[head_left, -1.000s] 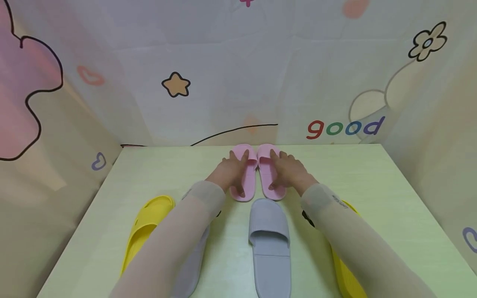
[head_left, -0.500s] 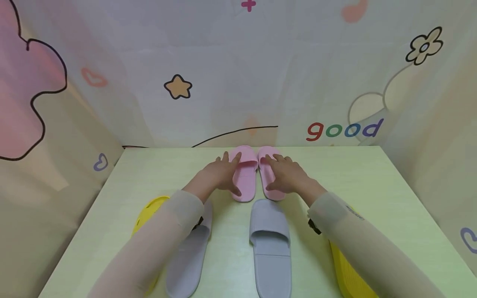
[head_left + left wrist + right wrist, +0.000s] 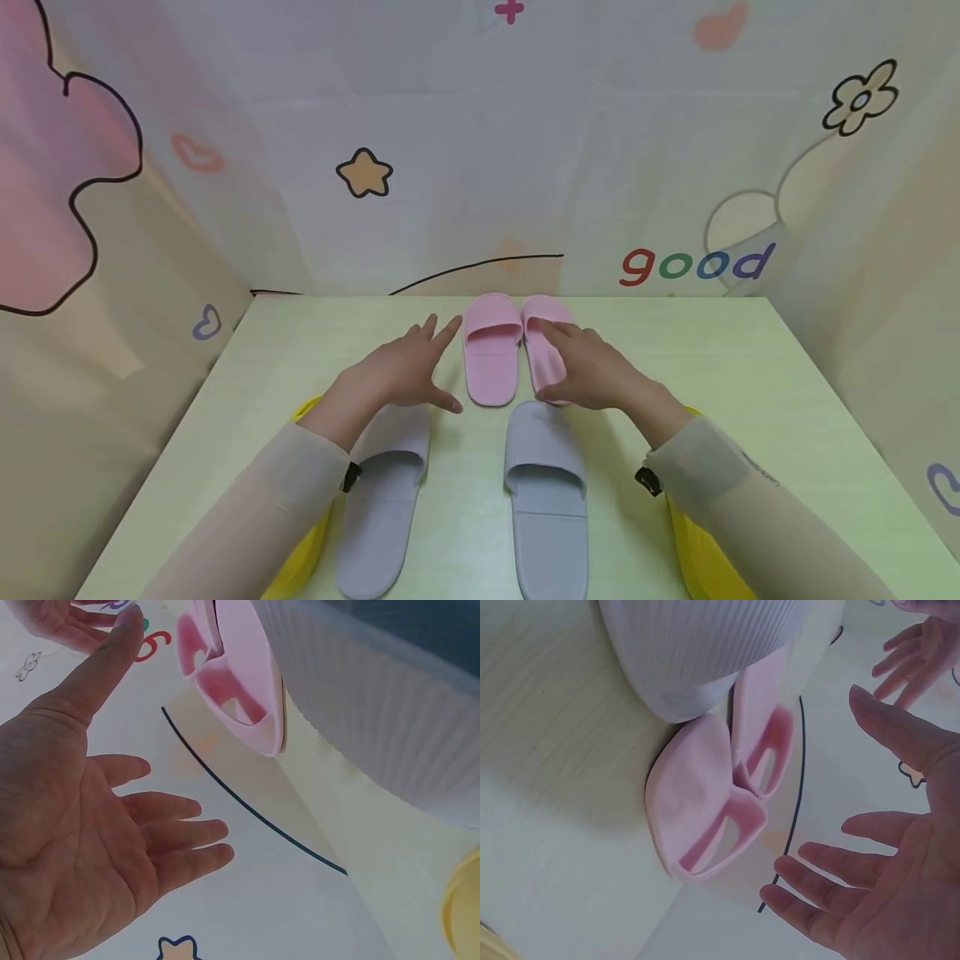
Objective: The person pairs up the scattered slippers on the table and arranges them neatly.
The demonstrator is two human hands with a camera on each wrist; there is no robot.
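Two small pink slippers (image 3: 492, 367) lie side by side at the back of the table, toes toward the wall. My left hand (image 3: 397, 367) is to their left with fingers spread, holding nothing; the left wrist view shows the bare palm (image 3: 90, 847). In the head view my right hand (image 3: 596, 367) overlaps the right pink slipper (image 3: 546, 367) and hides part of it. The right wrist view shows that hand's fingers extended, with a gap to the pink pair. Nearer me lie two grey slippers, the left one (image 3: 382, 517) under my left wrist and the right one (image 3: 549, 533) between my arms.
A yellow slipper (image 3: 303, 558) lies partly under my left sleeve, another yellow slipper (image 3: 705, 550) beside my right sleeve. The pale table (image 3: 750, 375) meets a printed cloth backdrop (image 3: 465, 167) at the back and both sides.
My left hand has moved left and toward me, off the left pink slipper. My right hand has shifted slightly right and back. The pink slippers stay in place.
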